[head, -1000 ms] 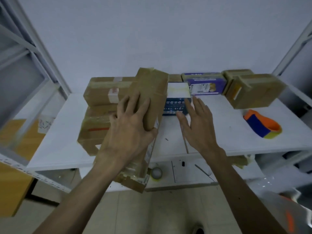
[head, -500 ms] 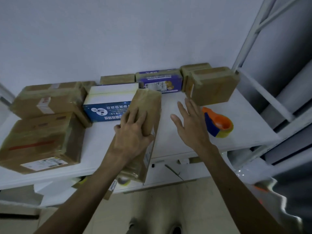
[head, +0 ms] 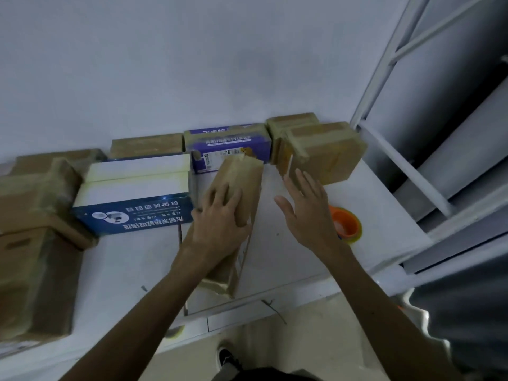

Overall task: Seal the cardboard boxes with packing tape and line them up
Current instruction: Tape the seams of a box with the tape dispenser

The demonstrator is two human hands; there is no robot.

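A long narrow cardboard box (head: 240, 180) lies lengthwise on the white shelf (head: 132, 270), its far end near the purple box (head: 228, 145). My left hand (head: 220, 224) grips it from above, fingers wrapped over its top. My right hand (head: 305, 213) hovers open just right of it, fingers spread, holding nothing. An orange, blue and yellow tape dispenser (head: 345, 224) rests on the shelf behind my right hand, partly hidden by it.
A blue and white box (head: 132, 199) sits left of the held box. Taped brown boxes stand at the left (head: 35, 243), along the back wall (head: 145, 144) and at the back right (head: 321, 152). A white rack post (head: 384, 64) rises at the right.
My left hand has carried the long box rightward and farther onto the shelf, beside the blue and white box. My right hand moved along with it, still open. The view swung right.
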